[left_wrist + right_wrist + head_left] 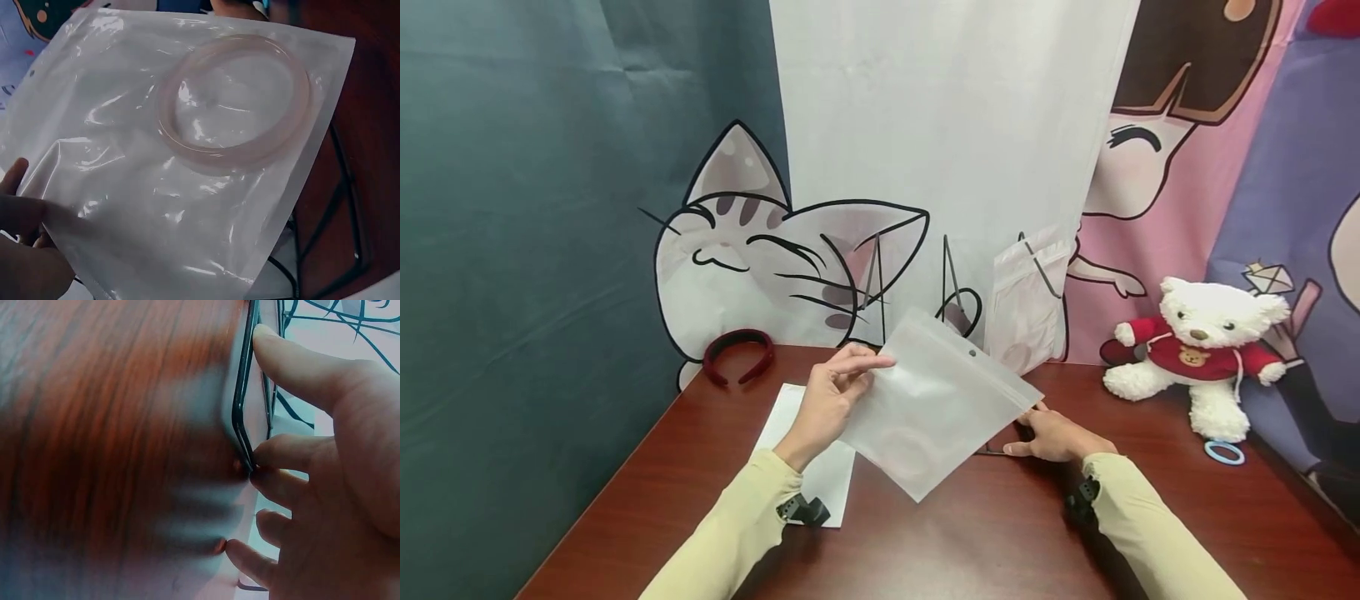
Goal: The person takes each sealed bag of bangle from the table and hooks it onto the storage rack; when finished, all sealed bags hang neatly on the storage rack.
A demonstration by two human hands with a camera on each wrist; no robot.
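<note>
My left hand (831,400) pinches a frosted zip bag (940,392) by its left edge and holds it tilted above the table. A pale pink bangle-like ring (306,103) shows through the plastic in the left wrist view. Low behind the bag, my right hand (1056,437) grips the black wire stand (239,400) near a bent corner, thumb on the wire and fingertips at the bend. Much of the stand is hidden behind the bag in the head view. A second bag (1026,308) hangs at the stand's right upright.
A white sheet-like item (831,492) lies under my left forearm. The dark red headband (706,360) rests at the back left. At the right sits a white teddy bear (1213,325) in red, with a light blue ring (1208,451) by its foot.
</note>
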